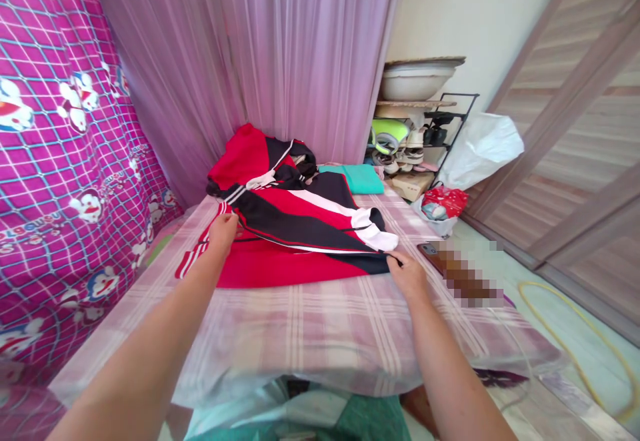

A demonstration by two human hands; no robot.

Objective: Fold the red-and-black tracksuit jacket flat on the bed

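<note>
A red, black and white track jacket (280, 269) lies spread across a plaid cloth (300, 334), part of it folded over itself. Its striped cuffs or hem are at the left, and the white collar area is at the right. My left hand (224, 229) pinches the folded edge near the striped end. At the opposite end, my right hand (407, 274) has its fingers closed on the dark edge below the white part. Both hands rest low, close to the table surface.
Behind the jacket sits a heap of red and black clothing (237, 154) beside a folded teal cloth (365, 179). A phone (430, 249), partly pixelated, lies at the right edge. Beyond stand a shoe rack (463, 117) and bags (480, 151). Curtains (300, 61) hang behind.
</note>
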